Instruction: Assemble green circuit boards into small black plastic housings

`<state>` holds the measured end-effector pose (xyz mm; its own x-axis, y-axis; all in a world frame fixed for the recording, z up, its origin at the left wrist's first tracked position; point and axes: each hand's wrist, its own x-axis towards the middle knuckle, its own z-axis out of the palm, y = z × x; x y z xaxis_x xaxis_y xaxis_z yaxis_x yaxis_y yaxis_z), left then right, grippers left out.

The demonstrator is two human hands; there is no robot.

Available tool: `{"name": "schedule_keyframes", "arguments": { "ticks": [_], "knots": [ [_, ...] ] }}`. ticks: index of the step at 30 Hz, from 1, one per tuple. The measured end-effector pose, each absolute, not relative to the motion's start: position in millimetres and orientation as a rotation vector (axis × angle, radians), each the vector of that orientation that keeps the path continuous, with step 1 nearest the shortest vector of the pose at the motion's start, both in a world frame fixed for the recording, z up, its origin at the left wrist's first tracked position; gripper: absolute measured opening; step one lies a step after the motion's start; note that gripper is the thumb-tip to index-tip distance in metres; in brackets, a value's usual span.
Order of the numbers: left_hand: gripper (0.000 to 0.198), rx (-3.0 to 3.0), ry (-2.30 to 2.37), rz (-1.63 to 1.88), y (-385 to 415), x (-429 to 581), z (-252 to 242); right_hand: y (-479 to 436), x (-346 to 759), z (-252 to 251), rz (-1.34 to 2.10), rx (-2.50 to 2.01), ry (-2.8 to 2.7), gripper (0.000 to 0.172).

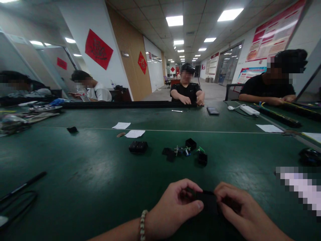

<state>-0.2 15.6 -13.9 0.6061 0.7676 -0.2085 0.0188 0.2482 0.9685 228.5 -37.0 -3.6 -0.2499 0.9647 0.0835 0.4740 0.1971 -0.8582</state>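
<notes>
Showing a black corded rod [27, 184] on the green table [87, 187] at nine o'clock from the flat black piece [210, 203]; at ten, paired black boxes [138, 147]. Pinching that piece, low in view, with the left hand [177, 204], thumb on its face. Revealing small circuit boards [187, 152] and open black boxes [202, 160] at eleven. Gripping the piece's right edge with the right hand [238, 204], fingertips bunched. Ending with a blurred pale object [298, 187] at three.

Exposure dim; ceiling panels [174, 21] clip to white, soft glare marks the green desk [100, 180], wide-angle distortion stretches the blurred edges.
</notes>
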Motion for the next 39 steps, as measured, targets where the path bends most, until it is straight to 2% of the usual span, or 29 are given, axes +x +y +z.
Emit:
{"name": "schedule_keyframes", "arguments": {
  "ticks": [16,29,39],
  "knots": [
    [0.040,1.236,0.754,0.559,14,1,-7,-41,234,5,1.014,-1.378,-1.763,0.019],
    [0.036,1.230,0.744,0.560,13,5,-7,-31,239,12,1.225,-1.469,-1.565,0.034],
    [0.035,1.202,0.767,0.614,17,4,-9,-41,231,7,1.206,-1.406,-1.563,0.020]
  ]
}}
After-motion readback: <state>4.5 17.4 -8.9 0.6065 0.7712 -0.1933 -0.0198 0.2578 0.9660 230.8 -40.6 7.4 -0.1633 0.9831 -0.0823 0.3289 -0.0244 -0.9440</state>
